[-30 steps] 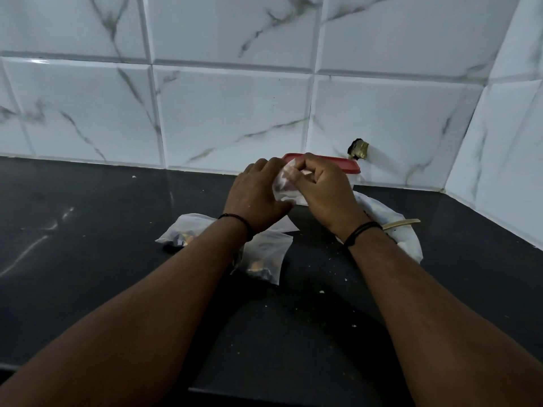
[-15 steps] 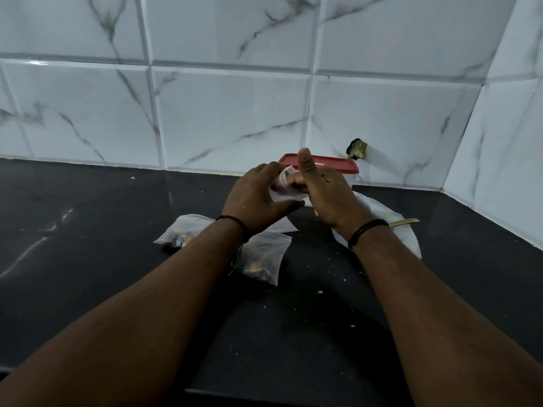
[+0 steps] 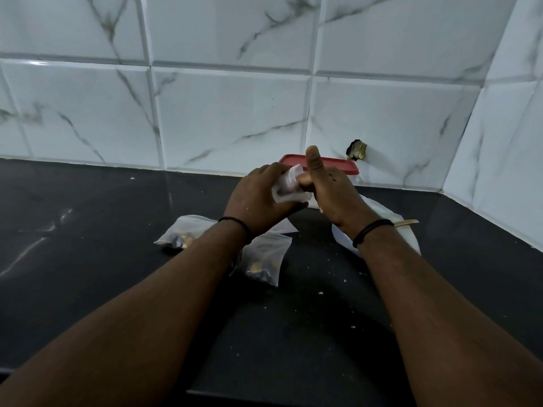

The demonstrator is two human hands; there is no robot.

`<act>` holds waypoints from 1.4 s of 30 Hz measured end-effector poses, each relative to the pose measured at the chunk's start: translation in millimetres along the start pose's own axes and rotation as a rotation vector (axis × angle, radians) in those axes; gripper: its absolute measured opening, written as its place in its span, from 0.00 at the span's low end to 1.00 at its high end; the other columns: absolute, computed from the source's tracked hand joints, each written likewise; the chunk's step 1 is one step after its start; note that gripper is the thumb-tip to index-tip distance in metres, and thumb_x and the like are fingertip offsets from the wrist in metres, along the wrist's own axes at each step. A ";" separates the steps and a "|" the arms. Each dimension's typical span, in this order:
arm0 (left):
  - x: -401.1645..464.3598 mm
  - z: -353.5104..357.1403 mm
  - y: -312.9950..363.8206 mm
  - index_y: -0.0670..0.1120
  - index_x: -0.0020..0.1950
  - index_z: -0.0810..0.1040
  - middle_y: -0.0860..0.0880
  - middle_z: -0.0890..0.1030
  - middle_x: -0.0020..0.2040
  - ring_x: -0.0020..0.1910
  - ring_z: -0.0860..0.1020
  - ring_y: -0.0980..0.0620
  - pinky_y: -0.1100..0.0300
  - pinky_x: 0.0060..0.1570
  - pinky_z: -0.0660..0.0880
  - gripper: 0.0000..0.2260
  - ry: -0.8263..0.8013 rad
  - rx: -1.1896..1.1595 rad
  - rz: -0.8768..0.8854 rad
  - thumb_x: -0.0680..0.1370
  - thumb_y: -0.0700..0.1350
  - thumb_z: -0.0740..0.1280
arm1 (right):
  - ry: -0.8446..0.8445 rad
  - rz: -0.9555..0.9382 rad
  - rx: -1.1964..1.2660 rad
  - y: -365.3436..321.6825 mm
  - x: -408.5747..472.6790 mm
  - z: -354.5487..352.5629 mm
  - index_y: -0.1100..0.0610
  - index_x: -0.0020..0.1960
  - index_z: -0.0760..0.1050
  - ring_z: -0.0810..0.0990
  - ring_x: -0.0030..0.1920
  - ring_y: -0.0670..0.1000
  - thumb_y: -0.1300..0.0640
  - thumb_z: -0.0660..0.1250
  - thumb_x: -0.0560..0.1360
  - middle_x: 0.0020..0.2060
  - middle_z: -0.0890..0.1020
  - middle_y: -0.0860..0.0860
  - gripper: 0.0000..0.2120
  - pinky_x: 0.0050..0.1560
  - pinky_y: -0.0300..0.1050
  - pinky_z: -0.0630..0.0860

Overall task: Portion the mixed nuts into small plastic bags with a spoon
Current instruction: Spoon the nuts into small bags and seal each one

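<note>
A small clear plastic bag is held above the black counter between both hands. My left hand grips it from the left with curled fingers. My right hand holds its right side, the thumb sticking straight up. Two filled bags of nuts lie on the counter under my left forearm, one at the left and one nearer the middle. A pale spoon handle pokes out from behind my right wrist, over a white plastic sheet or bag.
A container with a red lid stands against the tiled wall behind my hands. A small brass fitting juts from the wall. Crumbs are scattered on the black counter. The wall corner closes in on the right.
My right thumb has lifted from the bag's top to point straight up. Both hands have turned slightly around the bag and stayed in place.
</note>
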State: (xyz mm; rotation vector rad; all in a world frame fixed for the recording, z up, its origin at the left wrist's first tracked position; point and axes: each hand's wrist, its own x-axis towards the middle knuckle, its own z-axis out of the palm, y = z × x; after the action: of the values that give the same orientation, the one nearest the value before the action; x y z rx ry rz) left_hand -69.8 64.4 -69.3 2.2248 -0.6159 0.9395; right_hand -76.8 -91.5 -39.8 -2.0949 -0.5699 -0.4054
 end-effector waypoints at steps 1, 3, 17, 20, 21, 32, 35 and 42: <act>-0.1 1.4 1.1 0.49 0.58 0.76 0.52 0.79 0.49 0.46 0.74 0.54 0.63 0.42 0.69 0.23 -0.007 0.007 0.012 0.69 0.58 0.75 | -0.011 0.020 0.019 -0.1 -0.5 -0.8 0.64 0.47 0.82 0.83 0.45 0.57 0.17 0.40 0.62 0.43 0.84 0.62 0.56 0.51 0.52 0.77; 0.4 4.2 3.2 0.48 0.58 0.76 0.52 0.79 0.48 0.45 0.74 0.54 0.61 0.43 0.69 0.23 -0.023 0.041 0.046 0.68 0.59 0.75 | -0.020 0.071 0.037 -1.2 -1.7 -0.8 0.67 0.49 0.81 0.83 0.46 0.59 0.19 0.41 0.63 0.43 0.84 0.63 0.55 0.50 0.51 0.79; 3.1 9.4 -1.2 0.52 0.57 0.75 0.53 0.80 0.48 0.45 0.77 0.53 0.59 0.43 0.72 0.21 -0.178 0.002 0.004 0.69 0.57 0.75 | -0.108 0.044 -0.109 6.9 -15.1 -28.8 0.49 0.55 0.83 0.83 0.51 0.41 0.22 0.43 0.65 0.45 0.85 0.42 0.44 0.53 0.39 0.76; 4.5 11.6 4.4 0.52 0.55 0.75 0.55 0.79 0.47 0.44 0.75 0.56 0.64 0.41 0.68 0.23 -0.223 -0.038 0.060 0.67 0.60 0.76 | -0.148 0.064 -0.148 4.0 -21.0 -32.4 0.49 0.58 0.82 0.83 0.52 0.41 0.25 0.44 0.65 0.54 0.85 0.47 0.42 0.32 0.24 0.70; 4.8 12.4 5.3 0.52 0.54 0.75 0.55 0.79 0.47 0.44 0.75 0.57 0.65 0.41 0.67 0.22 -0.226 -0.040 0.072 0.67 0.60 0.75 | -0.160 0.071 -0.138 4.1 -22.6 -32.8 0.50 0.59 0.81 0.83 0.52 0.41 0.25 0.43 0.65 0.56 0.84 0.48 0.42 0.29 0.24 0.70; 5.1 18.2 8.2 0.52 0.55 0.75 0.55 0.78 0.47 0.45 0.76 0.57 0.63 0.43 0.73 0.23 -0.178 -0.046 0.064 0.67 0.61 0.74 | -0.136 0.186 0.174 11.5 -32.0 -43.5 0.46 0.57 0.81 0.70 0.19 0.43 0.30 0.42 0.74 0.46 0.87 0.54 0.35 0.31 0.44 0.67; 4.6 19.3 9.8 0.49 0.52 0.77 0.55 0.77 0.43 0.41 0.74 0.58 0.65 0.39 0.69 0.18 -0.157 -0.024 0.059 0.68 0.57 0.76 | -0.116 0.193 0.184 13.5 -31.1 -45.5 0.52 0.58 0.83 0.71 0.20 0.43 0.33 0.41 0.80 0.46 0.87 0.55 0.36 0.29 0.42 0.66; 1.1 25.2 18.0 0.51 0.47 0.78 0.58 0.77 0.36 0.35 0.74 0.65 0.73 0.36 0.66 0.16 -0.256 -0.131 -0.030 0.67 0.58 0.76 | 0.482 0.222 -0.286 50.3 -25.5 -76.5 0.58 0.33 0.80 0.83 0.33 0.52 0.41 0.61 0.77 0.30 0.83 0.53 0.24 0.41 0.46 0.79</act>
State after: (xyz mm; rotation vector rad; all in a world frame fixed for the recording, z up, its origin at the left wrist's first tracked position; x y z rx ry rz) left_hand -68.9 34.1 -75.4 2.2458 -0.7353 0.5854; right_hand -76.5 -186.3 -45.3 -2.1896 0.0054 -0.8694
